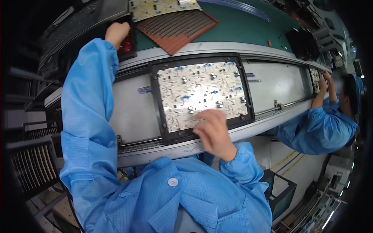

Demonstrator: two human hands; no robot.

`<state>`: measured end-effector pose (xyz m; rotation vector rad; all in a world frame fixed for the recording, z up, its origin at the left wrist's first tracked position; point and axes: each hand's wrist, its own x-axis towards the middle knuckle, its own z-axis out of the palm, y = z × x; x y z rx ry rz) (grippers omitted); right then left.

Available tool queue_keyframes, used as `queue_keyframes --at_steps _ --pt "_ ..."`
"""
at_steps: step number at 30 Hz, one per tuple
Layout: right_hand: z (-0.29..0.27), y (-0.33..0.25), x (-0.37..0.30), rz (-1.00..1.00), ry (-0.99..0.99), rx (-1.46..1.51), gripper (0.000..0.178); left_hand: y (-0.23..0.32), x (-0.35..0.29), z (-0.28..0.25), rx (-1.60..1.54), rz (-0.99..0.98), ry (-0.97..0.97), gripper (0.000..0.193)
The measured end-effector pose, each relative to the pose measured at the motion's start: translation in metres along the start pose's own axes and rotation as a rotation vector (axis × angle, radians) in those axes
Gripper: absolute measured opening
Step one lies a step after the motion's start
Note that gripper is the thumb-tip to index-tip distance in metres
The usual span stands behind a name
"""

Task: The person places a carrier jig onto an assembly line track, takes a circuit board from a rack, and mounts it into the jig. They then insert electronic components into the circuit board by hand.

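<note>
A white circuit board panel [200, 91] sits in a black frame [156, 97] on the conveyor in front of me. Blue parts and silver-topped cylindrical parts stand up from it. My left hand [117, 34] reaches far left to a black bin [131, 52] with red parts [126, 46] in it. Its fingers are bent together, and what they hold, if anything, is hidden. Over the near edge of the board hovers my right hand [213, 134], slightly blurred. Its fingers curl toward the thumb; anything pinched there is too small to make out.
Beyond the conveyor rail [217, 46], a brown-red tray [176, 29] with rows of slots lies on the green bench [237, 23]. Another board [163, 8] rests behind it. A black box [302, 43] stands farther right. A co-worker in blue [322, 126] handles a second board at the right.
</note>
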<state>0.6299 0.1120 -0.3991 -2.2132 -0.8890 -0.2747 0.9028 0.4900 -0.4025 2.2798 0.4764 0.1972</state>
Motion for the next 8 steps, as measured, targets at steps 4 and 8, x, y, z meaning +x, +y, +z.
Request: queue_keyframes --at_steps 4,8 --pt "0.03 -0.008 -0.005 -0.151 -0.144 0.216 0.017 0.013 0.015 0.018 0.019 0.103 -0.039 0.037" --pt "0.071 -0.027 0.01 -0.355 -0.161 0.207 0.029 0.004 0.01 0.012 -0.079 0.151 -0.124 0.045"
